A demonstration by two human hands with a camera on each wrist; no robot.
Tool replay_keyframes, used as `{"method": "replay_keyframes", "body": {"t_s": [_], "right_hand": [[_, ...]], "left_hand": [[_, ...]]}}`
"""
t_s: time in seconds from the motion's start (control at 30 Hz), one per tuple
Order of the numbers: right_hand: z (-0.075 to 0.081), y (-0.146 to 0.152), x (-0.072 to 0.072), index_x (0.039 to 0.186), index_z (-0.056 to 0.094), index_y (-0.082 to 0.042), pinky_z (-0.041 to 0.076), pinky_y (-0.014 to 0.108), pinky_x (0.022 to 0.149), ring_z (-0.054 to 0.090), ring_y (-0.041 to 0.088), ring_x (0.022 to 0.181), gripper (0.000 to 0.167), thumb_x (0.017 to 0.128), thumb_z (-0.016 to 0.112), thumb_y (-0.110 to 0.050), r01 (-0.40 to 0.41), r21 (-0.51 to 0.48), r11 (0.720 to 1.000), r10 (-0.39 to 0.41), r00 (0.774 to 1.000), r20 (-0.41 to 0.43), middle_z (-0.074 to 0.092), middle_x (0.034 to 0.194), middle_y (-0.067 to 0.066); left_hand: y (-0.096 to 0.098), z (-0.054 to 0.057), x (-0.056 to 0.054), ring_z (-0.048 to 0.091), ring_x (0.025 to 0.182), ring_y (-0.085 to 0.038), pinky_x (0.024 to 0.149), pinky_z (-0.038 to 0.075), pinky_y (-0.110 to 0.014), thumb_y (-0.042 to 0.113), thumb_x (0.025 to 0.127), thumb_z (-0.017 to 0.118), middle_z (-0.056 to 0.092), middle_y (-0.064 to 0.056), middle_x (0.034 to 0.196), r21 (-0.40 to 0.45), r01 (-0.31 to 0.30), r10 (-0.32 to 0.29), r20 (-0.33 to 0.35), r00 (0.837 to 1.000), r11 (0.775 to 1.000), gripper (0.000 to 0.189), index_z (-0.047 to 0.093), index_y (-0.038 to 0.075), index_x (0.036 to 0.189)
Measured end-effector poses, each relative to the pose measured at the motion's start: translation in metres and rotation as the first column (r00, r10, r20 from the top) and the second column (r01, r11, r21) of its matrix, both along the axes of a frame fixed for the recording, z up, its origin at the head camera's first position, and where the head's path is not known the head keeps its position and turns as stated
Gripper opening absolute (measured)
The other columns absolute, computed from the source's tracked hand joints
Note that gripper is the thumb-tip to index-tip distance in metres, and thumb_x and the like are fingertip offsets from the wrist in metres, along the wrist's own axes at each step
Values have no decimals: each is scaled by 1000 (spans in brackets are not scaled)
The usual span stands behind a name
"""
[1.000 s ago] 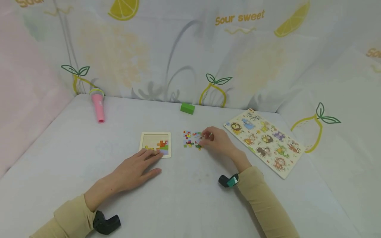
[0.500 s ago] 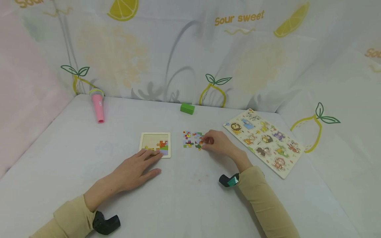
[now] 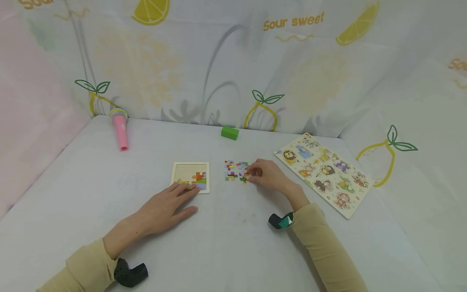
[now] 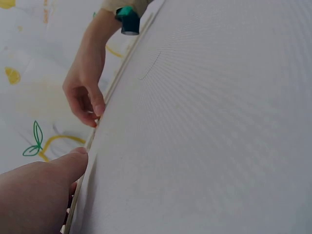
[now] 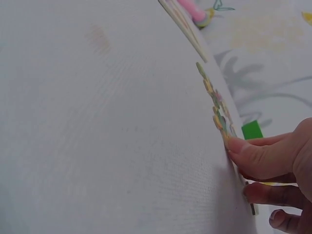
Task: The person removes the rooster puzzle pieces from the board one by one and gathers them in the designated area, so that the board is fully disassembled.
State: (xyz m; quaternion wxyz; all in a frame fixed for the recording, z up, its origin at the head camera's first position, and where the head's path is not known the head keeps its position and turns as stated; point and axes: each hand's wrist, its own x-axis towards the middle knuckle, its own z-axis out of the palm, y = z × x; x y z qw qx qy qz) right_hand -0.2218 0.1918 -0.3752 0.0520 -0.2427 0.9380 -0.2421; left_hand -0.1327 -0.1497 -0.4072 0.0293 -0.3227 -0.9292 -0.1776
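Observation:
A small square wooden puzzle tray (image 3: 191,163) lies on the white table, with a few jigsaw pieces (image 3: 199,177) fitted at its lower right. My left hand (image 3: 162,209) rests over its front edge, fingers extended and hiding part of the tray; in the left wrist view the thumb (image 4: 73,163) lies alongside it. Right of the tray, several loose jigsaw pieces (image 3: 231,176) lie close together in a small block. At that block's right side, my right hand (image 3: 268,175) pinches the edge of a puzzle piece between thumb and curled index finger, the other fingers (image 5: 273,194) bent behind.
A large wooden animal puzzle board (image 3: 324,174) lies at the right, just beyond my right hand. A green block (image 3: 230,133) stands at the back edge, and a pink toy microphone (image 3: 121,132) lies at the back left. A printed cloth (image 3: 219,61) hangs behind the table.
My right hand has shifted slightly right and back from over the loose pieces to their right edge, uncovering more of them. My left hand and the tray have stayed put.

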Motion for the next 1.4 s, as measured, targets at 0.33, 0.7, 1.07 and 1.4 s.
{"method": "replay_keyframes", "body": {"t_s": [0.33, 0.7, 1.07, 1.4], "right_hand": [[-2, 0, -2, 110, 73, -5, 42, 26, 71, 52, 15, 79, 22, 90, 76, -15, 5, 4, 1000, -6, 1000, 10, 63, 91, 3], [0, 1, -1, 111, 73, -5, 44, 27, 72, 53, 15, 80, 22, 91, 74, -14, -17, -27, 999, 17, 1000, -14, 64, 92, 3], [4, -38, 6, 114, 70, 0, 54, 29, 76, 63, 19, 87, 21, 94, 69, -7, -46, -273, 961, 8, 990, -137, 71, 102, 9], [10, -116, 1, 122, 67, -1, 52, 22, 82, 66, 21, 98, 32, 90, 72, -4, -245, -81, 966, 246, 969, -4, 69, 113, 9]], "left_hand": [[0, 0, 0, 48, 134, -30, 110, 42, -50, 47, 98, 59, 52, -3, 143, -12, -5, 6, 16, 1000, 1000, 61, 48, 16, 150], [-1, 0, 1, 47, 135, -31, 114, 37, -53, 48, 99, 58, 52, -4, 143, 8, -5, 4, 22, 1000, 1000, 61, 48, 15, 149], [-1, 3, 1, 50, 131, -25, 108, 44, -47, 49, 99, 58, 52, 0, 141, -11, -1, 1, 27, 1000, 1000, 61, 49, 17, 149], [0, 3, 1, 49, 135, -33, 116, 34, -55, 48, 100, 55, 53, -4, 139, 16, 10, -10, 25, 1000, 1000, 58, 51, 15, 147]]}}
